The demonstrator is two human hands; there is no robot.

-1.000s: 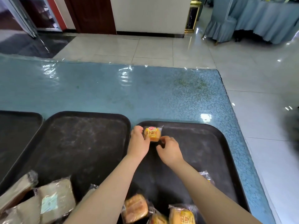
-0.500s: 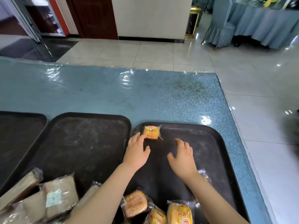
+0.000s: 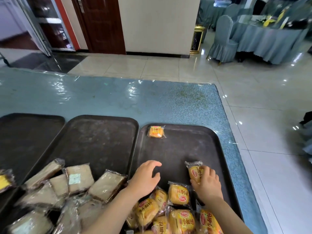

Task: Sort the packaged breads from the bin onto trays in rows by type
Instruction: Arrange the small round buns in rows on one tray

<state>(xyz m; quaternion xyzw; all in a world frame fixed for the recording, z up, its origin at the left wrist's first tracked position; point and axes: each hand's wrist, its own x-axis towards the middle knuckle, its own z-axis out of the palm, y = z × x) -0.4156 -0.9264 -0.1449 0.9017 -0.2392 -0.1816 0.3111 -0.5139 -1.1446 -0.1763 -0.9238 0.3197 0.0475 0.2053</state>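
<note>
Three dark trays sit side by side on the blue table (image 3: 101,98): the left tray (image 3: 25,129), the middle tray (image 3: 101,132) and the right tray (image 3: 194,146). One small yellow packaged bun (image 3: 156,131) lies alone at the far left corner of the right tray, flat, label up, well apart from both hands.

On the near side of that same tray, the right hand (image 3: 206,184) rests on another yellow bun packet (image 3: 195,172), its fingers curled over the packet's near end so that they grip it; the far half of the wrapper sticks out beyond the fingertips, toward the tray's middle. The left hand (image 3: 145,178) hovers just left of it over bare tray, fingers loosely curved and holding nothing, its heel just above the heap of yellow buns (image 3: 179,215) piled at the tray's near edge. One bun of that heap (image 3: 178,194) lies between the two wrists, just beside the right hand.

Pale sliced-bread packs (image 3: 76,179) are heaped across the near parts of the middle and left trays, overlapping one another. Behind the table, a tiled floor (image 3: 253,98) runs to a draped chair (image 3: 222,41).
</note>
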